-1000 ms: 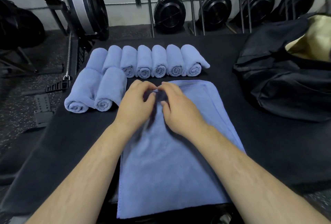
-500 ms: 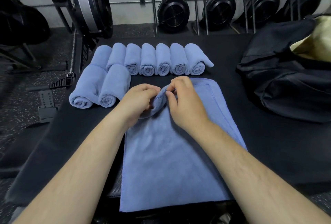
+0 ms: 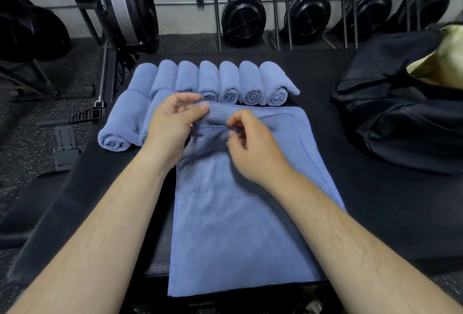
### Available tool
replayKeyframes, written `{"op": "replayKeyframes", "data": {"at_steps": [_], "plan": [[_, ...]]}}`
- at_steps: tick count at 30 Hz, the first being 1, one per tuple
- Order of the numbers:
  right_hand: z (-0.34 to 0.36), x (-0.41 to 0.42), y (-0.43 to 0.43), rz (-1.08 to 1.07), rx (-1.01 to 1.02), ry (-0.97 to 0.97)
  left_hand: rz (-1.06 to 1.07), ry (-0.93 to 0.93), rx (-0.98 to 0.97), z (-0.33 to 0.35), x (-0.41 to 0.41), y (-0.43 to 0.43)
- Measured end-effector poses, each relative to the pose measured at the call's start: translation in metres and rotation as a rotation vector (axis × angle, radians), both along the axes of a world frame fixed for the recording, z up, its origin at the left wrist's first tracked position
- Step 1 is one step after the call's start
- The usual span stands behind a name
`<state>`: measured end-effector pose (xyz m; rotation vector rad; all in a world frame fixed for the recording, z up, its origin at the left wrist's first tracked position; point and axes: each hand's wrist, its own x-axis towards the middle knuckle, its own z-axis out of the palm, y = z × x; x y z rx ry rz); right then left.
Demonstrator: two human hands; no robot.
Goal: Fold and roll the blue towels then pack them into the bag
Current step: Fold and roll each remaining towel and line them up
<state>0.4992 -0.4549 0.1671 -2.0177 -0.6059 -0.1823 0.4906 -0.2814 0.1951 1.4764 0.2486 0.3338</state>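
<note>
A folded blue towel [image 3: 233, 226] lies flat on the black mat [image 3: 375, 213] in front of me. Its far left corner is lifted and turned back toward me. My left hand [image 3: 170, 125] pinches that raised fold between thumb and fingers. My right hand [image 3: 253, 148] pinches the stitched hem just to the right of it. Several rolled blue towels [image 3: 230, 83] stand in a row beyond my hands, and two more rolls [image 3: 122, 120] lie at the left, partly behind my left hand. The black bag [image 3: 406, 118] sits at the right with its pale lining [image 3: 441, 63] showing.
Rowing machine flywheels [image 3: 243, 20] stand upright along the back wall. Another rower [image 3: 127, 7] with its chain and handle is at the left, on speckled rubber floor [image 3: 30, 143]. The mat's left edge drops off beside the rolls.
The far left corner of the towel has been lifted higher and turned back toward me. My two hands have drawn apart along the fold, the left one further away from me.
</note>
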Motion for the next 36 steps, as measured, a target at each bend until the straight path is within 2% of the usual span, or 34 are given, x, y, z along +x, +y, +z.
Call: {"op": "replayKeyframes", "data": {"at_steps": [3,8,12,20,27,36], "plan": [[-0.001,-0.002,0.001,0.045,-0.038,-0.044,-0.012,-0.016,-0.012,0.001,-0.001,0.003],[0.001,0.003,0.000,-0.017,-0.062,-0.136,-0.009,-0.046,0.017,0.004,-0.004,-0.004],[0.004,0.002,-0.002,-0.060,0.064,-0.024,-0.039,-0.034,0.091,0.005,-0.007,-0.010],[0.005,0.003,-0.002,-0.063,0.091,-0.083,-0.160,0.000,0.064,0.007,-0.011,-0.015],[0.009,0.003,-0.002,-0.072,0.222,-0.015,-0.230,-0.013,0.087,0.004,-0.010,-0.020],[0.011,0.003,0.002,-0.102,0.353,0.049,-0.211,-0.027,0.084,0.007,-0.014,-0.029]]}}
